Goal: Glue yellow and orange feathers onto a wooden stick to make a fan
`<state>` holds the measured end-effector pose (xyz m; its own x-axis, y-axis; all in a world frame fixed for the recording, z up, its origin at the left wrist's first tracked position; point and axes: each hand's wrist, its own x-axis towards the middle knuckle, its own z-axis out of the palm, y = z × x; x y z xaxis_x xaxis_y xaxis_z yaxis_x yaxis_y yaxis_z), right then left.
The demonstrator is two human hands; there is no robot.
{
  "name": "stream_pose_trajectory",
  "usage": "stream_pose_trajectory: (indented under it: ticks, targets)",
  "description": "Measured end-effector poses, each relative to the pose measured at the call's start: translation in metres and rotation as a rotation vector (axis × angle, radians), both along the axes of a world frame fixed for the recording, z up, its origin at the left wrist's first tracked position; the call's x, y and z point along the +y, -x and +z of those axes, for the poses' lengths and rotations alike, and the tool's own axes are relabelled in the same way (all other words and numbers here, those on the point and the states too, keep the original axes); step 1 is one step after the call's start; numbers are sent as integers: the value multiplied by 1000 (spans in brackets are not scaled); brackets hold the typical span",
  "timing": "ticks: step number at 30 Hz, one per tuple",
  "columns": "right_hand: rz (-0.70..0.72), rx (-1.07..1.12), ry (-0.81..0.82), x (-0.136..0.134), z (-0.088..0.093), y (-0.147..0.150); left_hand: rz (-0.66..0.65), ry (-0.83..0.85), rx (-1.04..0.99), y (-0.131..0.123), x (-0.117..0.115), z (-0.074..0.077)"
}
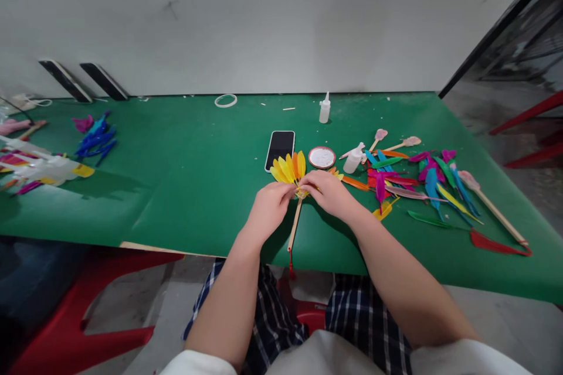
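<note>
A fan of yellow and orange feathers (288, 169) tops a wooden stick (295, 224) with a red tassel (291, 266) at its lower end. My left hand (272, 205) pinches the base of the feathers from the left. From the right, my right hand (328, 190) has its fingers closed at the same base, and the fingertips of both hands nearly meet there. Exactly what lies between the fingertips is too small to tell. Just behind the feathers lies a phone (280, 149), its lower edge partly covered by them.
Right of my hands are a round white dish (321, 157), a glue bottle (353, 159), loose coloured feathers (428, 184) and another tasselled stick (499, 211). A second bottle (324, 109) stands farther back. Blue feathers (97, 137) lie on the green table (185, 187) at left.
</note>
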<state>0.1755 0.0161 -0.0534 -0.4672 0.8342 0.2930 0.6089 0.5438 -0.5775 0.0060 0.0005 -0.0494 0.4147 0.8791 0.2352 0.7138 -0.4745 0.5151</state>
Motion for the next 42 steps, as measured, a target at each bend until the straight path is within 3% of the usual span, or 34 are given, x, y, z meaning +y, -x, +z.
stream_pose_trajectory:
  ticks: [16, 42]
  targets:
    - [-69, -162, -55, -2, -7, 5, 60, 86, 52, -2, 2, -5]
    - [-129, -199, -87, -5, -12, 14, 221, -29, 285, -15, -7, -4]
